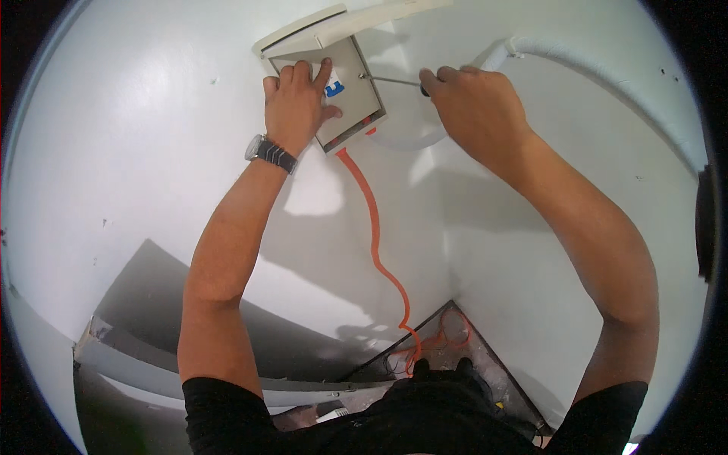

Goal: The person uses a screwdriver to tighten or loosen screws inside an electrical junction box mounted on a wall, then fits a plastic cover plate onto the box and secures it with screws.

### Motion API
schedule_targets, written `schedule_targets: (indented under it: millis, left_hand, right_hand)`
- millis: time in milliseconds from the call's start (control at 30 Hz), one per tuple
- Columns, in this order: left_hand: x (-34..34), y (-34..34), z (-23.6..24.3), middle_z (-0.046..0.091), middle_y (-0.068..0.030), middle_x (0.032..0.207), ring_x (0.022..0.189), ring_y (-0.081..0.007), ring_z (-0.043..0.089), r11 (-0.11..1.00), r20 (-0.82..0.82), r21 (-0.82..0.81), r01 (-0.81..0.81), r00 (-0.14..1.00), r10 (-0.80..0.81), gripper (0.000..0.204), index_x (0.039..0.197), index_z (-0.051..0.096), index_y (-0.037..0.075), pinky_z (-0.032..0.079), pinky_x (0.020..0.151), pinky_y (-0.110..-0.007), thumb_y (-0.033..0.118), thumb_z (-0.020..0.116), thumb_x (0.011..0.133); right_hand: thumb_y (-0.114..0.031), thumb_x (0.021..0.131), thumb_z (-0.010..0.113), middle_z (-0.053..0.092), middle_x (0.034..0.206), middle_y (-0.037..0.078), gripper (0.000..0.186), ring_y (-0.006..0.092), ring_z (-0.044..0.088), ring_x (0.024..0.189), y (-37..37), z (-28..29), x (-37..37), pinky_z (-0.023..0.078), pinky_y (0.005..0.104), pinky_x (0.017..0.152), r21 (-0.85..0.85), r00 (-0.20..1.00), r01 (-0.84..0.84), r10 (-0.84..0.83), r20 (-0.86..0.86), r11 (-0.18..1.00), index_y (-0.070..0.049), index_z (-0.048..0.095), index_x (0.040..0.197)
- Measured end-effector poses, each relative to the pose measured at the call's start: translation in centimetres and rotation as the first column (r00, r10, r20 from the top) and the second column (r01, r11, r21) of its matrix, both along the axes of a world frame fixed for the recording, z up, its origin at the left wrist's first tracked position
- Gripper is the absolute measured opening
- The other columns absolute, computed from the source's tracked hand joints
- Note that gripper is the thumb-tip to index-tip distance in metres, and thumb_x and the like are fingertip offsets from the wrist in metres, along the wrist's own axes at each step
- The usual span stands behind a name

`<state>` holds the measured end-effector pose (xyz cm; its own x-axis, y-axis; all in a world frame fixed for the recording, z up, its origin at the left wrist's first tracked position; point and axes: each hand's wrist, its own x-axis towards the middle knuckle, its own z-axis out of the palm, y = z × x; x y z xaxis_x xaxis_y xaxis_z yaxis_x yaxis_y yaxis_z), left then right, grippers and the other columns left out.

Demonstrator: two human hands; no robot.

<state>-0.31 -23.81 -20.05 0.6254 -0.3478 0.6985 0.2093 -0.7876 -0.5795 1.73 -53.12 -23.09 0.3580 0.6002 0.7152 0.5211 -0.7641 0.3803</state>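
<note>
A beige metal electrical box (355,106) hangs on the white wall, its door (379,21) swung up and open. Against the box's front panel lies my left hand (296,102), fingers spread and wrist in a dark-banded watch (271,154). Beside the fingers a breaker with a blue switch (334,89) shows through the panel. My right hand (478,98) is closed round the dark handle of a screwdriver (396,80). The screwdriver's tip meets a screw (363,76) at the panel's right edge. Most of its handle is hidden by my fingers.
An orange conduit (373,220) runs from the box's bottom down the wall to the floor, where orange cable (455,330) lies in loops. A white-wrapped pipe (599,64) curves along the right wall. At lower left juts a grey ledge (129,360).
</note>
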Motion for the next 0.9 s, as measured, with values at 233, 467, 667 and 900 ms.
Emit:
schedule_targets:
  millis: [233, 467, 667, 900]
  left_hand:
    - [0.2, -0.3, 0.1, 0.056, -0.0034, 0.108, 0.101, -0.0214, 0.052, 1.0, 0.001, -0.015, 0.02, 1.0, -0.02, 0.093, 0.147, 0.057, 0.022, 0.034, 0.082, -0.04, 0.051, 0.089, 0.065]
    - [0.1, -0.8, 0.0, 0.055, -0.0034, 0.108, 0.104, -0.0219, 0.052, 0.998, -0.021, -0.057, 0.032, 0.999, -0.034, 0.094, 0.147, 0.057, 0.02, 0.034, 0.083, -0.04, 0.05, 0.09, 0.063]
    - [-0.3, -0.1, 0.2, 0.055, -0.0037, 0.107, 0.104, -0.0226, 0.052, 0.998, -0.008, -0.054, 0.045, 0.999, -0.045, 0.095, 0.148, 0.056, 0.019, 0.034, 0.084, -0.041, 0.049, 0.09, 0.064]
    - [-0.3, -0.5, 0.1, 0.057, -0.0043, 0.109, 0.104, -0.0229, 0.052, 0.997, -0.036, -0.081, 0.014, 0.999, -0.017, 0.095, 0.147, 0.057, 0.019, 0.034, 0.084, -0.041, 0.051, 0.09, 0.063]
  right_hand:
    - [-0.004, 0.083, 0.068, 0.067, 0.094, 0.017, 0.015, 0.0307, 0.073, 0.086, -0.4, 1.6, 0.9, 0.06, 0.0399, 0.062, 0.26, 0.869, -0.014, 0.14, -0.474, 0.965, 0.0, 0.067, 0.097]
    - [-0.01, 0.092, 0.064, 0.067, 0.095, 0.018, 0.018, 0.0329, 0.07, 0.09, -0.2, 2.0, 0.5, 0.056, 0.0453, 0.068, 0.246, 0.834, -0.002, 0.137, -0.534, 0.969, -0.001, 0.064, 0.108]
    - [-0.012, 0.093, 0.064, 0.068, 0.094, 0.019, 0.026, 0.0359, 0.07, 0.087, 0.0, 2.2, -0.7, 0.056, 0.0463, 0.071, 0.231, 0.962, -0.096, 0.15, -0.23, 0.968, -0.001, 0.061, 0.116]
    - [-0.014, 0.093, 0.065, 0.065, 0.081, 0.014, 0.021, 0.0308, 0.069, 0.077, -0.6, 0.7, 0.5, 0.055, 0.042, 0.067, 0.286, 0.948, -0.14, 0.211, -0.236, 0.948, -0.001, 0.065, 0.109]
